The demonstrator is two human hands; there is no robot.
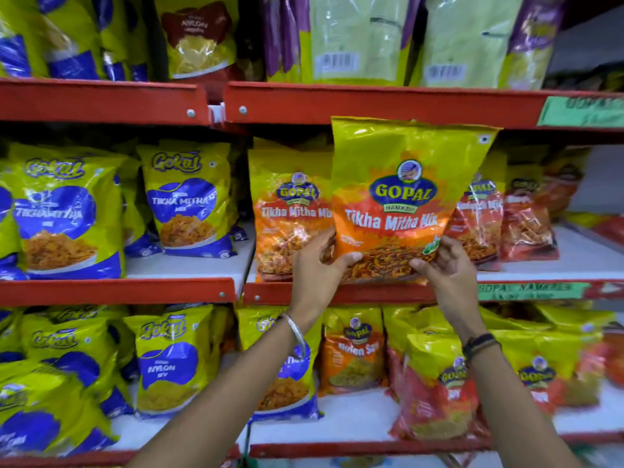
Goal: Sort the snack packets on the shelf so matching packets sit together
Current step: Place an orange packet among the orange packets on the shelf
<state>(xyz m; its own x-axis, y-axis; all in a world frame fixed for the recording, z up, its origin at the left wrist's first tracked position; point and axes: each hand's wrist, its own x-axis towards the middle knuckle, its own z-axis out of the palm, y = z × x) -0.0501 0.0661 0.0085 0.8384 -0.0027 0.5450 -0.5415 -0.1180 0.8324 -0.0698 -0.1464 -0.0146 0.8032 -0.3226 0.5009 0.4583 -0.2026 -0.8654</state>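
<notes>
I hold a yellow and orange Gopal Tikha Mitha Mix packet upright in front of the middle shelf. My left hand grips its lower left corner and my right hand grips its lower right corner. Just left of it a matching Gopal Tikha Mitha Mix packet stands on the shelf. To the right, partly hidden behind the held packet, stand red Gopal packets.
Blue and yellow Gokul Tikha Mitha packets fill the middle shelf's left bay. The lower shelf holds Gokul Nylon Sev packets, an orange Gopal packet and red Gopal packets. Bare white shelf lies at the right.
</notes>
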